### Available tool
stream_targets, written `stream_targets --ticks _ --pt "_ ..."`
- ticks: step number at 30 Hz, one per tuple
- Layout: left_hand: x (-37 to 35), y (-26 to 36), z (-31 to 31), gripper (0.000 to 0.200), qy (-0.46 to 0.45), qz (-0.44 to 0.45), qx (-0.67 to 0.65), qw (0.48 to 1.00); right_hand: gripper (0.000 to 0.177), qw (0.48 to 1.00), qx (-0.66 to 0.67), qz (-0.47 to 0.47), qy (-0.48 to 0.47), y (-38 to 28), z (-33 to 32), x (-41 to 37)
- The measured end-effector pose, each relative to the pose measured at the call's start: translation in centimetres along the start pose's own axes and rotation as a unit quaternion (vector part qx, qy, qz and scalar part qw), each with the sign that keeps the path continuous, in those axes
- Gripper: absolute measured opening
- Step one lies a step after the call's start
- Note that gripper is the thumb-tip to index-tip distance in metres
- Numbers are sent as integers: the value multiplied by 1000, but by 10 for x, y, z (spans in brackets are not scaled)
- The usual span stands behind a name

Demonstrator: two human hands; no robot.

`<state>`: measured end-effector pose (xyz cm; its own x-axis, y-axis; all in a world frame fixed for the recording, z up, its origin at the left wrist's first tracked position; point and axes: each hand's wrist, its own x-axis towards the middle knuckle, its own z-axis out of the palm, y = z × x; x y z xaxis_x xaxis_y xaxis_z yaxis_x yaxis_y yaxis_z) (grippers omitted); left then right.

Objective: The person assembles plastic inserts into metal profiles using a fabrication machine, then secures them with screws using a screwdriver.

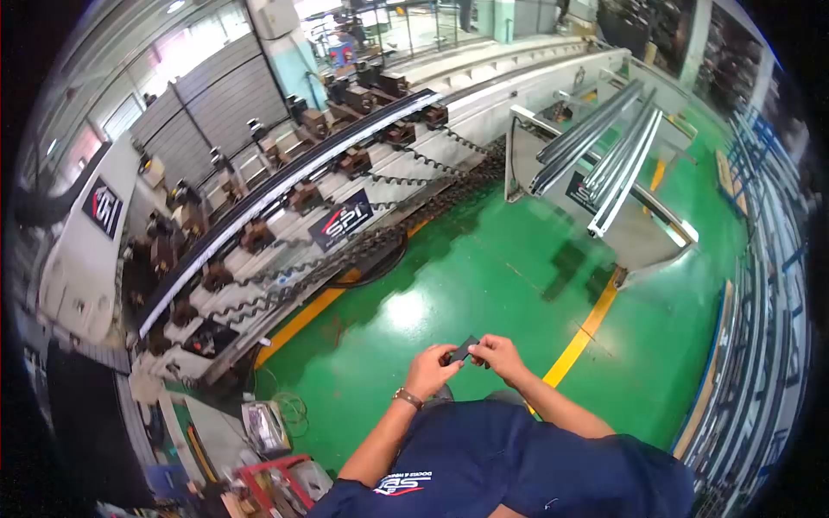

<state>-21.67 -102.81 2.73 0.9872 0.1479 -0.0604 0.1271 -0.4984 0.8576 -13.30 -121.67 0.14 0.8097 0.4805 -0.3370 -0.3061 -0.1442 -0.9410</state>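
Observation:
A small dark flat piece (464,349) is held between my two hands, in front of my body. My left hand (430,371), with a watch on its wrist, grips the piece's left end with closed fingers. At the piece's right end my right hand (498,356) pinches it between thumb and fingers. The piece is tilted, its right end higher. What exactly it is cannot be made out at this size.
A long machine (285,216) with clamps and coiled cables runs diagonally on the left. Metal profiles (596,138) lie on a white stand (639,211) at the upper right. More long profiles (768,345) line the right side. A red crate (276,475) sits at lower left.

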Motion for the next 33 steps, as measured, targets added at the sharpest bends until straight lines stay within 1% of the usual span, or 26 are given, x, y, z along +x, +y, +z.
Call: stream_targets --ticks 3,7,9,12,14,15,16,17,19,21,22,23,24,27,28,29,31,33 --pt "88 3 -19 39 -11 51 17 998 22 999 41 10 32 -19 -14 71" --pt "203 -12 -26 35 -35 60 34 997 21 995 78 19 54 -36 -39 173" --pt "263 -25 -23 34 -19 77 66 995 19 994 97 23 49 -43 -56 232" --pt "361 -39 -23 33 28 120 109 986 19 996 67 24 47 -63 -85 329" --pt "424 -41 -28 30 48 136 116 983 19 997 59 31 28 -88 -104 394" --pt "454 -35 -33 29 48 117 105 986 19 998 53 33 18 -102 -114 426" --pt "485 -27 -39 29 51 102 94 989 19 998 55 -3 -3 -118 -124 458" --pt "518 -19 -47 28 55 89 83 991 20 999 35 -8 -10 -135 -135 488" --pt "580 -8 -64 27 93 123 102 983 23 1000 -8 -13 -23 -186 -151 535" --pt "640 -6 -83 26 121 150 126 973 23 998 -15 -13 -53 -211 -169 589" --pt "665 0 -95 26 122 117 125 978 23 998 -9 -11 -62 -226 -174 609" --pt "693 0 -106 29 148 131 135 971 23 997 -2 -12 -71 -241 -178 630" --pt "724 -3 -116 29 162 140 144 966 22 997 -31 -16 -64 -255 -182 648" --pt "821 -21 -143 29 187 164 198 948 20 999 -13 11 -28 -269 -196 702" --pt "857 -27 -152 29 172 146 166 960 20 1000 -5 26 -15 -267 -200 719" --pt "891 -34 -161 30 179 149 200 952 19 999 3 39 -1 -264 -204 737" --pt "960 -48 -176 30 188 152 185 953 19 997 18 65 26 -257 -211 768" --pt "1032 -69 -192 30 200 184 224 936 19 994 30 88 55 -255 -217 799"
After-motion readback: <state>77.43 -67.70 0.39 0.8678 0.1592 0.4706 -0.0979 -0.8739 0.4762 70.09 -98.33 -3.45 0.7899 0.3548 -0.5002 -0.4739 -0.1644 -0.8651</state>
